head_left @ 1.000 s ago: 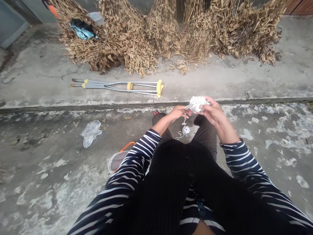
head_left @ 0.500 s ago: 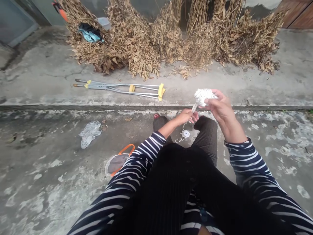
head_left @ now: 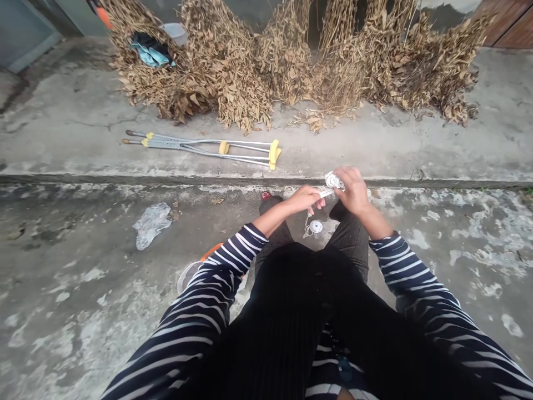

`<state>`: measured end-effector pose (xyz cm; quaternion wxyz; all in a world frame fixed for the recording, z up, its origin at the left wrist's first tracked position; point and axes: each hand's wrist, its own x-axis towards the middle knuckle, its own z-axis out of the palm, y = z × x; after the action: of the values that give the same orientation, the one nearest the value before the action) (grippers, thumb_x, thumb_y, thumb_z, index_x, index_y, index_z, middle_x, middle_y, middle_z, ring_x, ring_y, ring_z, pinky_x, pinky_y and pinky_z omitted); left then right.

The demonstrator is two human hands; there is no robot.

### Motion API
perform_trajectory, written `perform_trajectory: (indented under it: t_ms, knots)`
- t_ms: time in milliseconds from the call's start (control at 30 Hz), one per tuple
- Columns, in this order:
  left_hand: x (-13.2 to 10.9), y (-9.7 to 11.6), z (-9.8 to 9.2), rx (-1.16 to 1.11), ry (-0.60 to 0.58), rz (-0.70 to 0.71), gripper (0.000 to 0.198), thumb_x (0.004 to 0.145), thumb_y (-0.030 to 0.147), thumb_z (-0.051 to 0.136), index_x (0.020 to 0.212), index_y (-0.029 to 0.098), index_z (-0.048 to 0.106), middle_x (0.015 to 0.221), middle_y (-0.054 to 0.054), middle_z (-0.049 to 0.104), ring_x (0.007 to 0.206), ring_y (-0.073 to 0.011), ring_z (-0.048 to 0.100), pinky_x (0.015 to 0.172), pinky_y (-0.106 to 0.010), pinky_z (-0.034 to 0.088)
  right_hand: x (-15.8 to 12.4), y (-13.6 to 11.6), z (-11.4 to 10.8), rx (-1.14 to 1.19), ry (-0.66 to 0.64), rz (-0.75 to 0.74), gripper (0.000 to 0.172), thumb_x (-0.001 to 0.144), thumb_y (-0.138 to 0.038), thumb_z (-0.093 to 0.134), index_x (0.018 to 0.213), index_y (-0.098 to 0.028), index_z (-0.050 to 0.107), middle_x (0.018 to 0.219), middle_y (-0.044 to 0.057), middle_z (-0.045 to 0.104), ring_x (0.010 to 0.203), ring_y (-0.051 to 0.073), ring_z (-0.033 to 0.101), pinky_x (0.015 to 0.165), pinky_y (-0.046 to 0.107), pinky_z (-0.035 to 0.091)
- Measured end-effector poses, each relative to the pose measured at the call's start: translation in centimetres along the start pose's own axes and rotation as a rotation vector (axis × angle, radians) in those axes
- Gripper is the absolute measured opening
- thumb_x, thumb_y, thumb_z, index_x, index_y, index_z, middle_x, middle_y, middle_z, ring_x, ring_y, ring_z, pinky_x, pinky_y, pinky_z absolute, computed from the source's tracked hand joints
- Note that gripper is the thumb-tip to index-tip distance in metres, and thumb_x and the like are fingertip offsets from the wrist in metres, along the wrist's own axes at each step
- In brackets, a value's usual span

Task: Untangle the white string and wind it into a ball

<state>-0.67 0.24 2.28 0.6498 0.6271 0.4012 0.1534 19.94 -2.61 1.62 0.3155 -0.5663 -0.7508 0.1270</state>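
Observation:
In front of my knees, my right hand [head_left: 353, 190] grips a white bundle of wound string or yarn [head_left: 333, 180] from its right side. A narrow white strip or stick [head_left: 326, 193] runs from below the bundle into my left hand [head_left: 305, 199], whose fingers are closed round its near end. Whether it is a handle or stretched strands I cannot tell. Below my left hand, a thin white cord hangs towards a round white spool with a dark centre [head_left: 316, 226], lying on the concrete between my legs.
A pair of metal crutches with yellow pads [head_left: 273, 154] lies on the raised concrete step [head_left: 83, 155]. Dried stalks [head_left: 245, 83] are heaped behind, with a blue and black cloth [head_left: 152, 51] on them. A clear plastic bag [head_left: 152, 225] and an orange-handled mesh container [head_left: 188, 276] lie at left.
My right hand has come down and left with the white bundle and turned over it. My left hand has shifted slightly left, and the strip now lies flatter.

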Motion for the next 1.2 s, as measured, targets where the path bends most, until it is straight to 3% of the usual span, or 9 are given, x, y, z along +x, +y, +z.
perform_trajectory:
  t_ms: [167,367,533,633,733,767,933,1067,1200]
  knots:
    - [0.8,0.7,-2.4,0.065,0.093,-0.021,0.029,0.083,0.008,0.050,0.061,0.012,0.067,0.058,-0.005,0.067,0.050,-0.0110,0.060,0.049,-0.020,0.048,0.0,-0.1,-0.1,0.025,-0.157,0.060,0.053,0.067,-0.008,0.065,0.117,-0.022,0.075,0.130,0.013,0.071,0.125,0.039,0.058,0.110,0.057,0.047]
    - [2.2,2.4,-4.3,0.140,-0.021,-0.018,0.024,0.078,0.005,0.056,0.057,0.012,0.065,0.051,-0.002,0.062,0.043,-0.0079,0.053,0.047,-0.019,0.041,0.1,-1.0,-0.8,0.461,-0.348,0.281,0.043,0.056,-0.011,0.074,0.096,-0.024,0.080,0.101,0.002,0.079,0.100,0.028,0.070,0.102,0.048,0.051]
    - [3.4,1.3,-5.0,0.186,0.040,-0.097,0.017,0.076,0.009,0.058,0.064,0.012,0.069,0.056,-0.003,0.064,0.049,-0.0123,0.059,0.051,-0.023,0.047,-0.4,-2.7,-1.9,1.010,-0.327,0.444,0.056,0.049,-0.012,0.080,0.103,-0.023,0.076,0.103,0.003,0.079,0.095,0.023,0.071,0.083,0.035,0.057]
    - [3.6,0.3,-5.3,0.195,0.192,0.032,0.019,0.077,0.011,0.057,0.081,0.011,0.075,0.078,-0.007,0.073,0.064,-0.0137,0.064,0.056,-0.022,0.050,-0.6,-3.4,-2.3,1.125,-0.248,0.524,0.065,0.052,-0.013,0.081,0.116,-0.025,0.074,0.103,0.003,0.078,0.091,0.022,0.071,0.075,0.032,0.059]
    - [2.5,0.2,-4.7,0.089,0.480,0.270,0.035,0.082,0.011,0.053,0.111,0.014,0.074,0.117,-0.011,0.073,0.093,-0.0175,0.069,0.065,-0.022,0.056,-0.6,-3.7,-2.5,1.173,-0.198,0.567,0.067,0.054,-0.013,0.078,0.119,-0.028,0.074,0.107,0.003,0.077,0.087,0.022,0.071,0.065,0.032,0.062]
    - [1.9,0.3,-4.2,0.038,0.481,0.319,0.039,0.084,0.012,0.053,0.118,0.015,0.072,0.125,-0.012,0.071,0.101,-0.0190,0.069,0.068,-0.024,0.058,-0.5,-3.7,-2.6,1.185,-0.195,0.571,0.068,0.054,-0.013,0.077,0.120,-0.029,0.074,0.109,0.003,0.076,0.086,0.022,0.071,0.064,0.033,0.063]
    - [-0.8,0.7,-1.1,-0.201,0.169,0.391,0.046,0.084,0.013,0.062,0.130,0.017,0.067,0.135,-0.013,0.068,0.123,-0.0252,0.065,0.083,-0.030,0.062,-0.1,-3.8,-3.0,1.221,-0.186,0.594,0.062,0.055,-0.012,0.080,0.115,-0.026,0.075,0.109,0.004,0.077,0.081,0.021,0.072,0.061,0.032,0.065]
    - [-0.4,-0.1,0.2,-0.246,0.212,0.415,0.039,0.081,0.009,0.066,0.119,0.014,0.073,0.119,-0.011,0.076,0.114,-0.0214,0.070,0.098,-0.033,0.057,-0.1,-3.4,-3.0,1.262,-0.245,0.633,0.055,0.055,-0.012,0.080,0.109,-0.021,0.074,0.093,0.004,0.077,0.072,0.021,0.073,0.054,0.030,0.064]
    - [0.4,-0.4,0.0,-0.230,0.253,0.351,0.021,0.083,0.018,0.070,0.103,0.012,0.078,0.103,-0.009,0.079,0.088,-0.0176,0.073,0.081,-0.030,0.058,-0.6,-3.2,-3.1,1.330,-0.304,0.660,0.052,0.058,-0.011,0.078,0.109,-0.020,0.073,0.092,0.003,0.077,0.069,0.019,0.073,0.052,0.029,0.064]
